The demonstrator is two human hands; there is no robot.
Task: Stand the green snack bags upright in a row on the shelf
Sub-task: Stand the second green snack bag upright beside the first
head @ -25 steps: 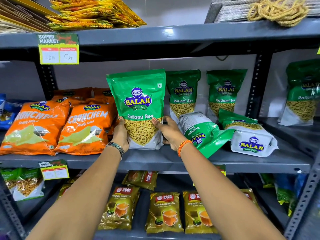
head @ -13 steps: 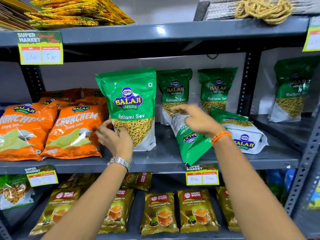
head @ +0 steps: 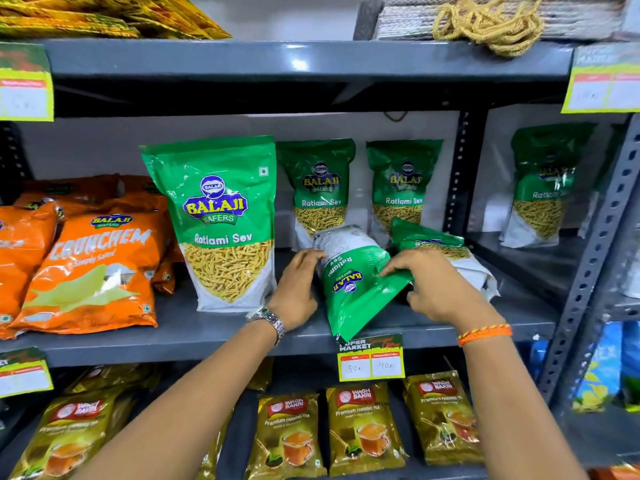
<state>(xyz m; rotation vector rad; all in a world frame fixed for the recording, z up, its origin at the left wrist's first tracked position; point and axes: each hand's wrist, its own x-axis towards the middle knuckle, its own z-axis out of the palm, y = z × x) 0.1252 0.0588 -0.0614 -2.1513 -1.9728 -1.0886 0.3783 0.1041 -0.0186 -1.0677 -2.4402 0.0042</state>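
Note:
One green Ratlami Sev bag (head: 221,220) stands upright near the front of the grey middle shelf (head: 207,327). Two more green bags (head: 320,188) (head: 403,187) stand upright at the back. A fallen green bag (head: 353,289) lies upside down, its top hanging over the shelf's front edge. My left hand (head: 299,289) touches its left side and my right hand (head: 429,289) pinches its right edge. Another green bag (head: 440,244) lies flat behind my right hand, partly hidden.
Orange Crunchem bags (head: 93,271) lean on the shelf's left part. A further green bag (head: 543,188) stands in the bay to the right, past the perforated upright (head: 457,188). Tea packets (head: 363,427) fill the shelf below, under a price tag (head: 370,358).
My left hand let go of the upright front bag and moved right onto the fallen bag. My right hand slid to that bag's right edge. The view has shifted closer.

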